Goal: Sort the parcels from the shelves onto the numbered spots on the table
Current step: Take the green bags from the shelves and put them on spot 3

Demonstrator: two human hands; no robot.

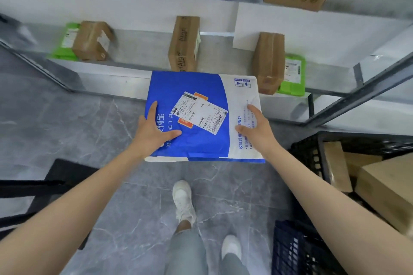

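Observation:
A flat blue and white mailer parcel (201, 145) with a white shipping label hangs in the air in front of the low shelf (116, 71), above the grey floor. My left hand (152, 131) grips its left edge, thumb and forefinger spread on the blue top. My right hand (257, 129) grips the white right side the same way. The other fingers of both hands are hidden under the parcel. No numbered table is in view.
The low shelf holds a brown box (92, 40) beside a green parcel (66, 42), an upright brown box (184, 43), and another brown box (268, 62) beside a green parcel (292, 74). A black crate (312, 154) with boxes and a blue crate (297, 250) stand at the right.

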